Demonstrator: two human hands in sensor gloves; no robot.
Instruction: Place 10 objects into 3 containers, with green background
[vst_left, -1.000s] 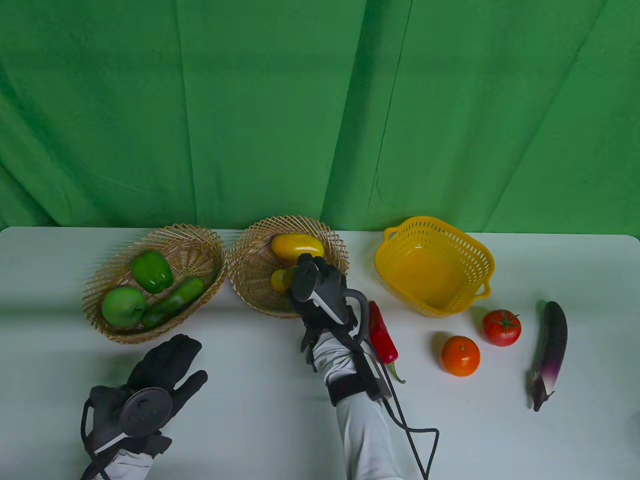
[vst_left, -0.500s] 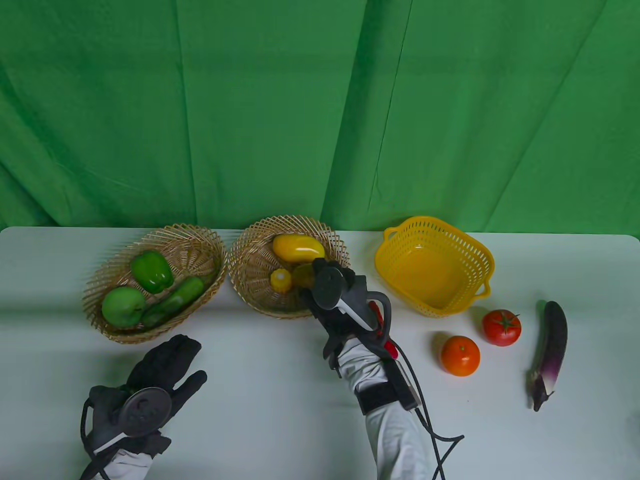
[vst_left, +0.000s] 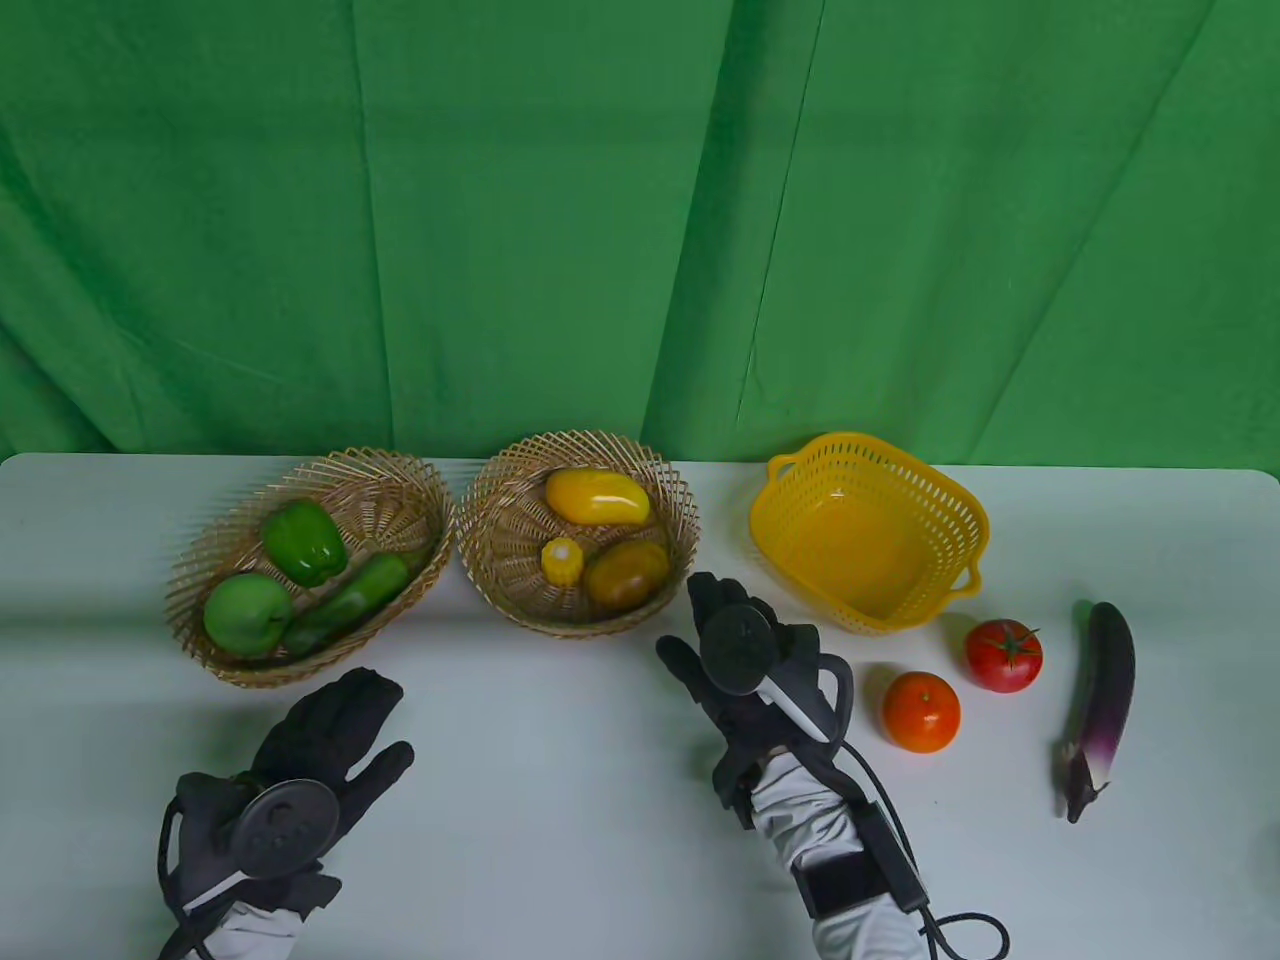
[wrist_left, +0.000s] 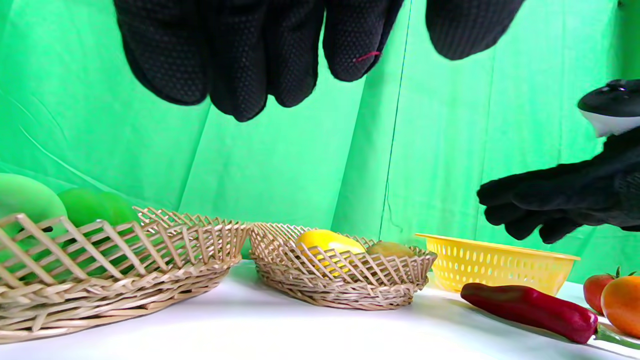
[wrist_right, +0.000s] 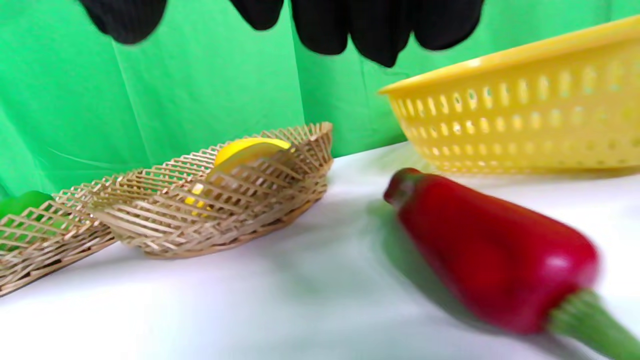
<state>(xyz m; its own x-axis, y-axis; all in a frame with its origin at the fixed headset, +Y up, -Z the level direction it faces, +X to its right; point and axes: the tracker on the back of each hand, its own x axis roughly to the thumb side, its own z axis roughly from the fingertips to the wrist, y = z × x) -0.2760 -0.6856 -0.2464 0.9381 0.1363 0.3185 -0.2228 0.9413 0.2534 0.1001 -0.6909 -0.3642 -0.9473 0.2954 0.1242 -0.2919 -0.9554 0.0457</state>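
My right hand (vst_left: 712, 634) hovers open and empty just in front of the middle wicker basket (vst_left: 490, 590). It hangs over the red chili pepper (wrist_right: 490, 260), which it hides in the table view; the pepper also shows in the left wrist view (wrist_left: 530, 310). The middle basket holds a yellow fruit (vst_left: 597, 497), a small corn piece (vst_left: 562, 561) and a brownish-yellow fruit (vst_left: 627, 575). My left hand (vst_left: 365, 720) rests open and empty on the table in front of the left wicker basket (vst_left: 215, 655).
The left basket holds a green pepper (vst_left: 303, 541), a green apple (vst_left: 246, 614) and a green cucumber (vst_left: 350, 600). The yellow plastic basket (vst_left: 868, 441) is empty. An orange (vst_left: 921, 711), a tomato (vst_left: 1003, 655) and an eggplant (vst_left: 1100, 690) lie on the table at the right.
My right hand has let go of the brownish-yellow fruit in the middle basket and drawn back to the right and front, over the red pepper. The left hand has not moved.
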